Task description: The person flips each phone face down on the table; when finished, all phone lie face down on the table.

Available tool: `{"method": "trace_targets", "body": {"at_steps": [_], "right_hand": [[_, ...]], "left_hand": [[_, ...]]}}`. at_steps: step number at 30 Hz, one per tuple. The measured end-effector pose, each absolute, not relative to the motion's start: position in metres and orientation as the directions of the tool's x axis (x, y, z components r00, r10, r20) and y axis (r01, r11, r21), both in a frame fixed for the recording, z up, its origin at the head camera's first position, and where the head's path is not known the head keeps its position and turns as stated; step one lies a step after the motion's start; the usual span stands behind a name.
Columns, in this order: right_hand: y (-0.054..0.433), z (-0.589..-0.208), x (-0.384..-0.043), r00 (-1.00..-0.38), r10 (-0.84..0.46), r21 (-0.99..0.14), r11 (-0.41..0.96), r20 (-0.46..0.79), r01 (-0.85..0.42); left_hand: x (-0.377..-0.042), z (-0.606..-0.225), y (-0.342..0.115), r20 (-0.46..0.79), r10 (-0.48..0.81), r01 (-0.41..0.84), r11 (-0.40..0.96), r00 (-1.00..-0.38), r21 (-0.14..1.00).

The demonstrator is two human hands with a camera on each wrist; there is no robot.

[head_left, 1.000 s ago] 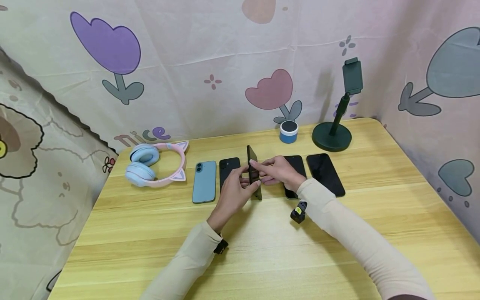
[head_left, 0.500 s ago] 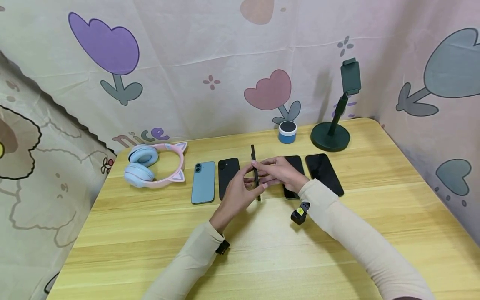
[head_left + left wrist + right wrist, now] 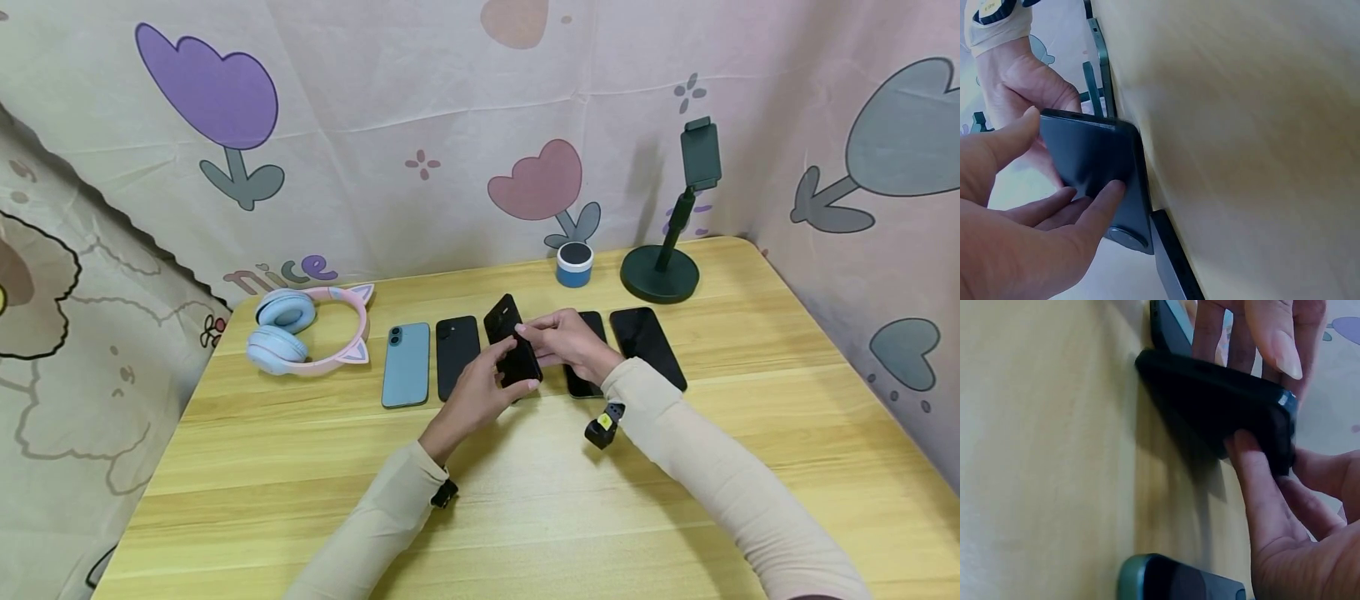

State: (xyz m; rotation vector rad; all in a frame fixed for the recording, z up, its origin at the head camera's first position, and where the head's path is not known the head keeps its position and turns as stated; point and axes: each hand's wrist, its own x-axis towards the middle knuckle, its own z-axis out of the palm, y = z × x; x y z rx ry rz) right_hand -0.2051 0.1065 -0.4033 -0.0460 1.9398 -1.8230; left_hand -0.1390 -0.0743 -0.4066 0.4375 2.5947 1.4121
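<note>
Holding that black phone point(image 3: 1094, 156) tilted up off flat, you've got it roughly mid-frame in the head view, a bit R of centre, between the two phones on either side. Your right hand's point(image 3: 567, 343) grip is pinched on its R edge, finger on one face and others behind, so that one has hold of it. Your left hand's point(image 3: 472, 396) grip is looser: fingers fairly straight and spread, a fingertip on the phone's back, thumb out by the end edge. Can't tell if the thumb's touching tbh. Round camera bump shows on the back, low in the L wrist view. Can't tell if the phone's bottom edge meets the worktop point(image 3: 525, 508) either.

Rest of the row, L to R: light blue phone point(image 3: 406, 371), then a dark phone w/ a camera point(image 3: 456, 358) just L of the one you're holding, then a phone partly covered by your R hand point(image 3: 583, 386), then a black phone screen-up point(image 3: 651, 346) R of centre.

Cat-ear headphones point(image 3: 273, 348) are mid-left of the frame. Small blue & white jar point(image 3: 575, 271) and a dark green phone stand point(image 3: 660, 277) are up near the back edge, upper R.
</note>
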Motion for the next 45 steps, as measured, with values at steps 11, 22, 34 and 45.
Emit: {"method": "trace_targets", "body": {"at_steps": [11,22,34,45], "right_hand": [[0.108,-0.414,-0.206,-0.921,-0.223,-0.945,0.139,-0.320,0.295],[0.108,-0.413,-0.207,-0.929,-0.200,-0.937,0.232,-0.310,0.263],[0.111,-0.415,-0.204,-0.934,-0.243,-0.917,0.366,-0.260,0.160],[0.114,-0.407,-0.206,-0.949,-0.239,-0.885,0.460,-0.207,0.078]], "left_hand": [[-0.141,-0.410,-0.078,-0.034,0.379,0.246,0.663,-0.925,0.707],[-0.144,-0.414,-0.078,-0.068,0.450,0.329,0.740,-0.890,0.587],[-0.145,-0.412,-0.075,-0.104,0.453,0.345,0.790,-0.885,0.507],[-0.147,-0.411,-0.073,-0.127,0.438,0.325,0.805,-0.890,0.495]]}}
